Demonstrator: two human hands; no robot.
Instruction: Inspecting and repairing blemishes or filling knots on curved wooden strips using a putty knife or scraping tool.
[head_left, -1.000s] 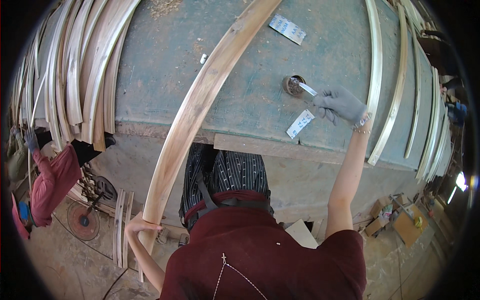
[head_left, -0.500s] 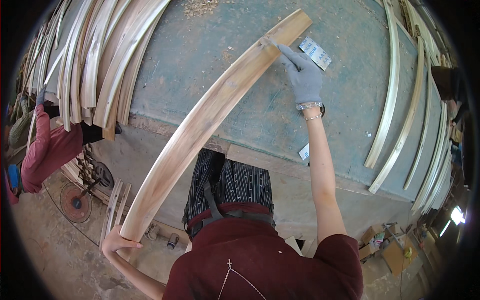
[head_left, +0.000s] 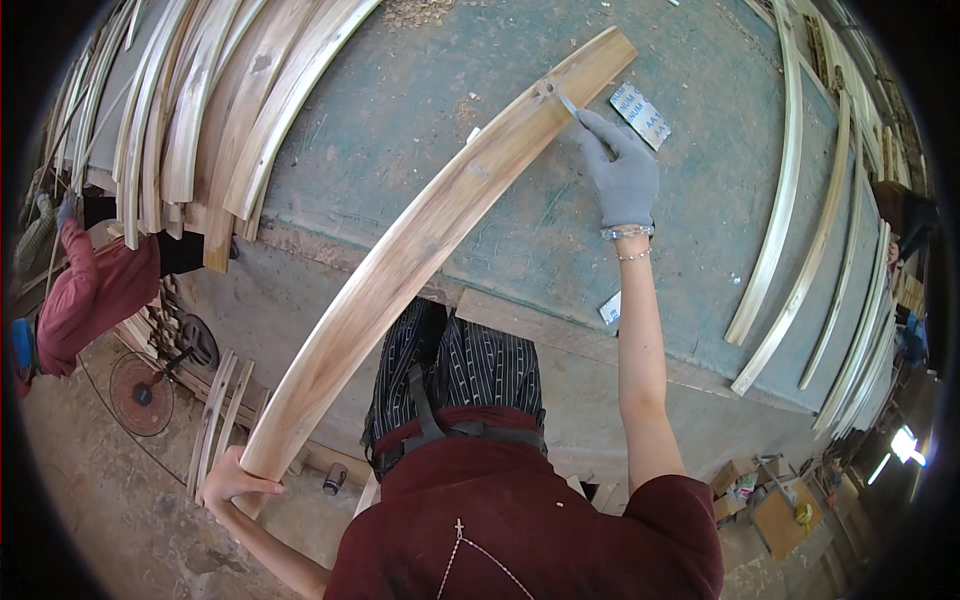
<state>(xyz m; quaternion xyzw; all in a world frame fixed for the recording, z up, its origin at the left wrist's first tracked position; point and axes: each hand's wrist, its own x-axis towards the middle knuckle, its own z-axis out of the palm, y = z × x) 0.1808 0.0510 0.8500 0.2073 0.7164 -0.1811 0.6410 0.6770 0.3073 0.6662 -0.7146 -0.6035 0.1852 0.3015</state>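
A long wooden board [head_left: 400,255] runs aslant from the lower left over the green tabletop, its face brown with pale edges. My bare left hand [head_left: 235,480] is closed round its near end, thumb on the face. Toward the far end, my right hand [head_left: 622,175] in a grey glove is pinched on a thin, grey, blade-like tool [head_left: 568,104]. The tool's tip rests beside a dark knot in the wood; most of its handle is hidden in the fingers. Just past the glove lies a blue-and-white printed packet [head_left: 641,116].
Boards are stacked at the left of the table [head_left: 500,235], and narrower strips [head_left: 775,210] lie along the right. Wood chips [head_left: 415,10] lie at the far edge. A floor fan [head_left: 142,394] and a co-worker in a red sleeve [head_left: 95,285] are at left.
My right hand and the tool have shifted slightly right and nearer along the board, baring the knot. My left hand keeps its grip. A small pale piece now shows at the board's left edge.
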